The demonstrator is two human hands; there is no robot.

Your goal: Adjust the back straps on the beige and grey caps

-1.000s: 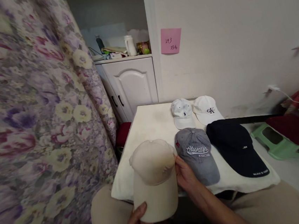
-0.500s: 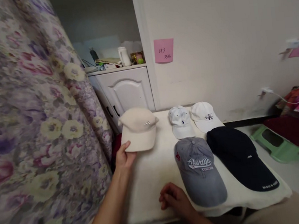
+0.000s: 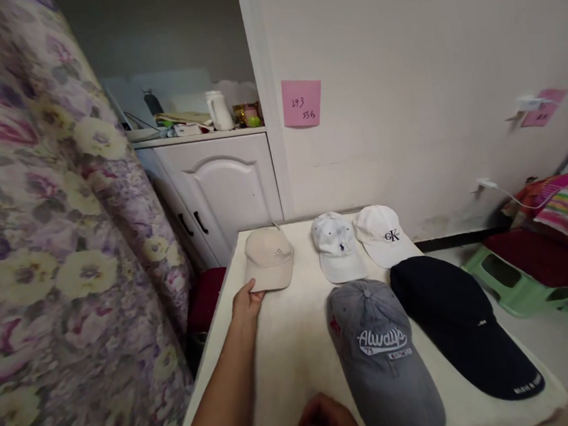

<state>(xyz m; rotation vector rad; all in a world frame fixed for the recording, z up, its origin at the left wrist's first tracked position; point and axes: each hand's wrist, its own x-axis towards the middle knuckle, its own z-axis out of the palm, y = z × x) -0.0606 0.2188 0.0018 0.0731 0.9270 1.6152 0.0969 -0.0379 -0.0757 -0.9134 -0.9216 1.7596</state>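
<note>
My left hand pinches the brim of a beige baseball cap at the far left of the cloth-covered table. Its thumb lies on top of the brim, the other fingers beneath. My right hand hovers low at the table's near side, fingers loosely curled and partly smeared. Just right of it lies a grey cap with "Always" lettering. Behind that sit a pale cap with a small dark logo and a white cap marked "CK". A long-billed black cap occupies the right side.
A floral curtain hangs along the left. Behind the table stand a white cabinet and a wall with a pink note. A dark red seat is at the left, a green stool at the right.
The beige cap has gone from held up above the table to down at its far left, my left hand still on the brim. My right hand has drawn nearer to me. The view has shifted.
</note>
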